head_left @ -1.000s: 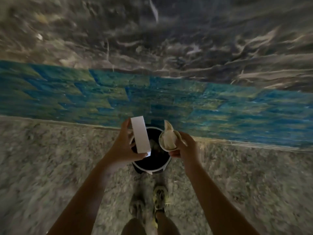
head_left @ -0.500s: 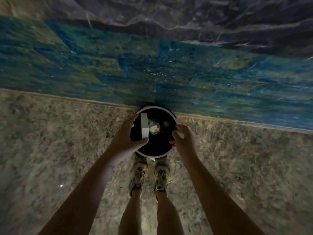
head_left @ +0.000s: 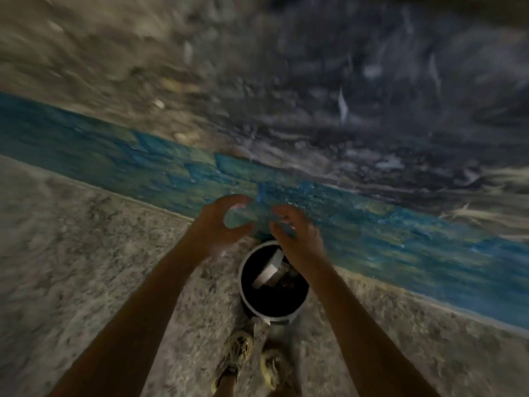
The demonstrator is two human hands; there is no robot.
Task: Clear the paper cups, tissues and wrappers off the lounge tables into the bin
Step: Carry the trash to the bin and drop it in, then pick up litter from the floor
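A round bin with a white rim and a dark inside stands on the carpet just ahead of my feet. A flat white box lies tilted inside it, with dark litter beside it that is too blurred to name. My left hand hovers above and to the left of the bin, fingers loosely curved, holding nothing. My right hand hangs over the bin's far rim, fingers relaxed, also holding nothing. The whole view is motion-blurred.
Speckled grey carpet lies around the bin. A blue-green patterned band crosses the floor beyond it, then dark marbled carpet. My two shoes stand right behind the bin.
My left hand let the white box drop into the bin and my right hand released the paper cup with tissue. Both hands have lifted away, holding nothing. The view has swung.
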